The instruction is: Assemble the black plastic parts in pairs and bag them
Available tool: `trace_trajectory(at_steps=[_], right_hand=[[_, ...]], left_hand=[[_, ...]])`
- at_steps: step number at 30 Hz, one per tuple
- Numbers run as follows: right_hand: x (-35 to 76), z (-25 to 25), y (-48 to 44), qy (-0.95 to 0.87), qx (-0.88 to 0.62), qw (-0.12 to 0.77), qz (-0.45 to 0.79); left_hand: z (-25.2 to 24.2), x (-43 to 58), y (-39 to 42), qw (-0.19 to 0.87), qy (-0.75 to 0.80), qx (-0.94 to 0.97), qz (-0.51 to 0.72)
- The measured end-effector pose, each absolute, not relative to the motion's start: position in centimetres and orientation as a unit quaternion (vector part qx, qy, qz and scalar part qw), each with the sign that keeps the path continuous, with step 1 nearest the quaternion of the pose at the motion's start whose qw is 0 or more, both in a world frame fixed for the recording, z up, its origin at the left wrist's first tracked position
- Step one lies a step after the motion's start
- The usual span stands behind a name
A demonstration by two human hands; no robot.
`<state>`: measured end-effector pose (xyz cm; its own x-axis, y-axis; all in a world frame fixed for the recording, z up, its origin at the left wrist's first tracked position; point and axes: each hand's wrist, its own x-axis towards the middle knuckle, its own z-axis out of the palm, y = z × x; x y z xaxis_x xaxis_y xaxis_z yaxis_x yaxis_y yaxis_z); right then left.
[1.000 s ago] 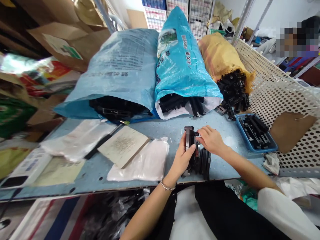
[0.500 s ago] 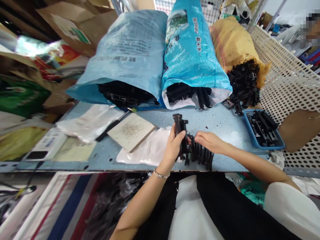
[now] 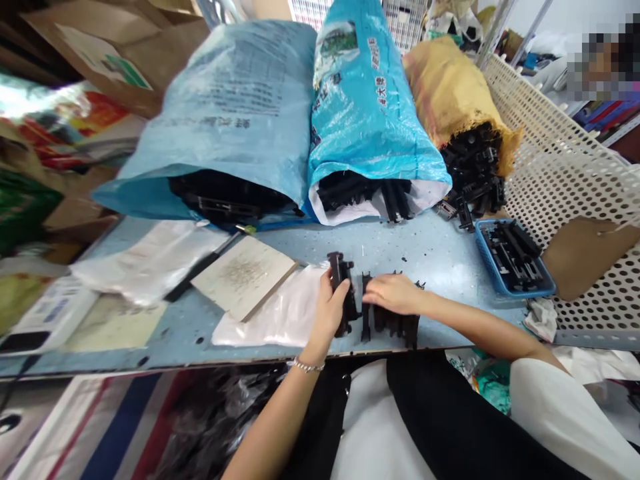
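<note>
My left hand [image 3: 330,307] is closed around a long black plastic part [image 3: 341,293], held upright with the thumb across its front. What else may lie in that grip is hidden by the fingers. Just to the right, my right hand [image 3: 393,293] reaches over a row of similar black plastic parts [image 3: 400,325] standing side by side on the blue-grey table [image 3: 435,247]. Its bent fingers close on the leftmost one, a slim black part [image 3: 367,323] that stands a little apart from the others. The fingertips partly cover its upper end.
Behind stand a pale blue sack [image 3: 235,100], a bright blue sack [image 3: 375,113] and a yellow sack [image 3: 445,87], all spilling black parts. A blue basket [image 3: 515,290] sits right. Left are a wooden board [image 3: 245,273], white plastic bags [image 3: 280,310] and a perforated crate wall [image 3: 595,253] rises far right.
My left hand has moved left and down with its black part, away from the row. My right hand has shifted left and lower, onto the row's left end. The camera view has turned slightly.
</note>
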<state>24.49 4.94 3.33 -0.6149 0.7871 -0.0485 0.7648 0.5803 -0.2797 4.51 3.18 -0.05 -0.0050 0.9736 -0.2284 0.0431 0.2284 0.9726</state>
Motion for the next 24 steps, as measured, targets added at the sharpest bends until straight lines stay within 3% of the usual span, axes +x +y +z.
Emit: trace_trajectory(at_steps=[5,9,16,20,24], right_hand=[[27.6,3.9,15.7,-0.69,-0.72,0.062,0.044],[29.4,5.0,20.8,-0.625,-0.777,0.039,0.059],[27.3,6.3,14.9,-0.651,-0.755,0.067,0.051],[24.8,5.8,6.0,-0.819,-0.56,0.127,0.016],[25.8,7.5,3.4,-0.848,-0.479,0.224,-0.019]], left_hand=[[-5.0,5.5,1.6,0.452,0.586,0.548,0.39],[-7.0,7.5,0.6,0.411,0.592,0.566,0.4],[-3.6,7.2,3.0,0.473,0.535,0.54,0.446],[1.6,8.7,5.3,0.501,0.478,0.499,0.521],[4.6,9.3,4.6,0.6,0.434,0.481,0.47]])
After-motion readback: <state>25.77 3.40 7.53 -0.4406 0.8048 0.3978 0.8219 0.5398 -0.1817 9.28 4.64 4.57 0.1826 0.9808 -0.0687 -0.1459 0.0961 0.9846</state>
